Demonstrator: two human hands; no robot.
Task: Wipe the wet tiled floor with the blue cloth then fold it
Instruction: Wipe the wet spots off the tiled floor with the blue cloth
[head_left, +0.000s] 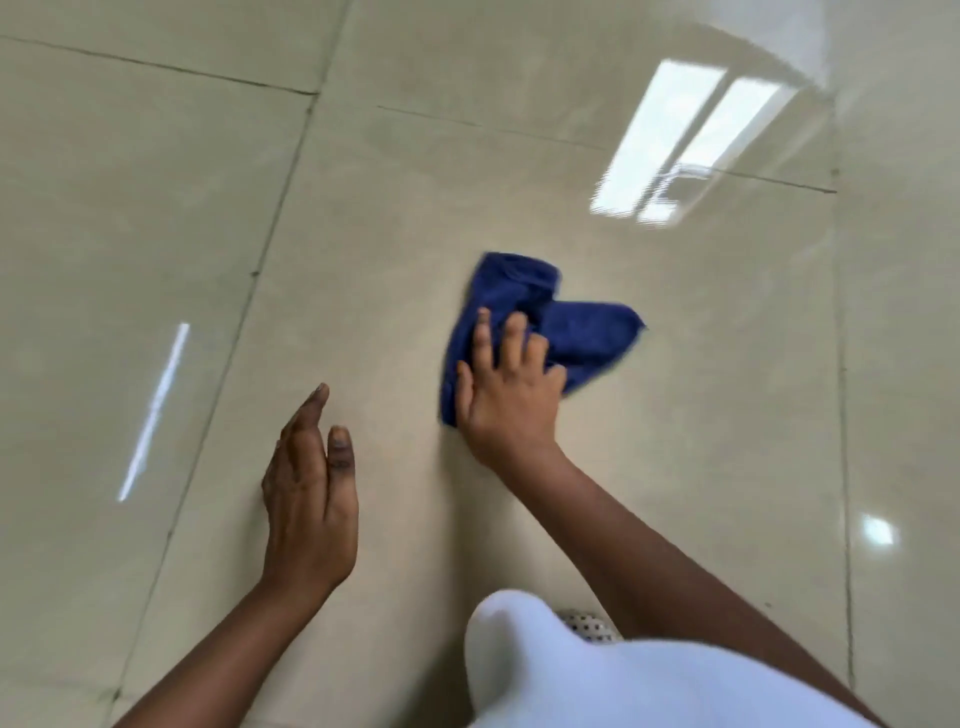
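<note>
Glossy beige tiled floor (156, 218); right hand (511, 384) presses bunched blue cloth (582, 332), fingers spread on it; left hand (311, 499) hovers nearby, fingers relaxed, empty.

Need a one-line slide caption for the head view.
Right hand presses the bunched blue cloth on the glossy tiled floor; left hand open beside it.

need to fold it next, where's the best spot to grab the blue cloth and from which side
Probably the free flap of the blue cloth that sticks out to the right, clear of the right hand pressing its left part. Come from the right and pinch that loose edge with the fingers; it lies bunched, not flat.
</note>
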